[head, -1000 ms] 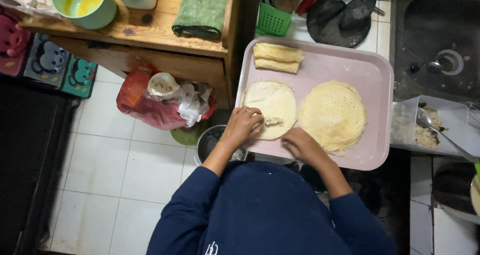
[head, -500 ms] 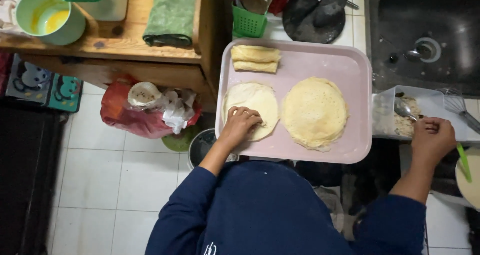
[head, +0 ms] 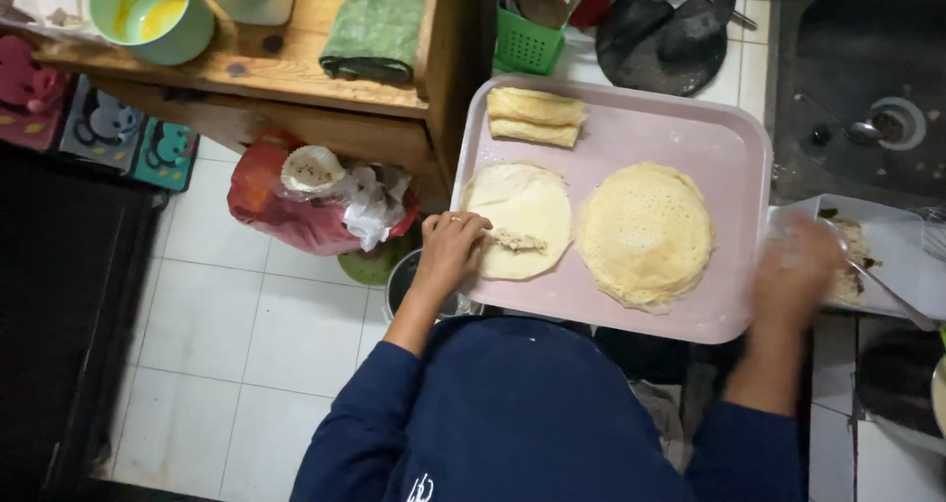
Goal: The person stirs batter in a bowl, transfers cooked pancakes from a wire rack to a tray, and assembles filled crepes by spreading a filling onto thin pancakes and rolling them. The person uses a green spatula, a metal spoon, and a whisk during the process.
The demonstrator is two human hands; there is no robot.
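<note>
On the desk by the dark sink sits a big pink tray, and it carries all the thin pancakes so they stay flat and clean. Near the tray's right edge lies one round stack of pancakes, piled up so they are easy to take one by one; I cannot count how many are in it. At the tray's left edge lies one single pancake, spread open with one small line of brown filling on its near side. The left hand rests at the tray's left edge, its grip loosely curled with the fingertips pressing on the pancake by the filling, likely to keep it from sliding. Up at the tray's far left corner lie two rolled pancakes, side by side and touching, put out of the way of the open one. Just past the tray's right edge is one white dish with more brown filling in it. The right hand is over that dish, but it is blurry, so I cannot tell if its grip is spread or pinching something.
</note>
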